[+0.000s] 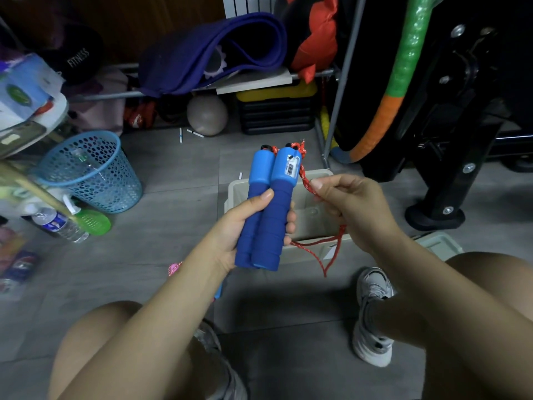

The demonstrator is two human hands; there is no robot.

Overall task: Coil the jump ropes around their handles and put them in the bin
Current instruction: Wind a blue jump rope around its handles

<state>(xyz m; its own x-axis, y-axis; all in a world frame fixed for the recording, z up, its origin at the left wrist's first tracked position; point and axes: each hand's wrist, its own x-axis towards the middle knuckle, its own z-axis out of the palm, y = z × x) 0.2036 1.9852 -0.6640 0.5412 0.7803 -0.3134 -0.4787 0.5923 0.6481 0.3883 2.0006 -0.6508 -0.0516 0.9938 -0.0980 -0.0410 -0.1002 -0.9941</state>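
Two blue jump-rope handles (265, 209) stand side by side, gripped together by my left hand (245, 223) above a beige bin (311, 220) on the floor. A red cord (307, 183) runs from the handle tops down the right side. My right hand (349, 203) pinches this cord just right of the handles; the rest hangs in loops (326, 249) over the bin's front edge. A pink rope (174, 268) peeks out from under my left forearm.
A blue mesh basket (89, 171) stands at left beside a water bottle (60, 225) and green lid. A rack with a purple mat (213, 53), a ball (207, 115) and a black toolbox (277, 111) is behind. Black gym equipment (450, 140) fills the right. My knees and shoe (373, 316) are near.
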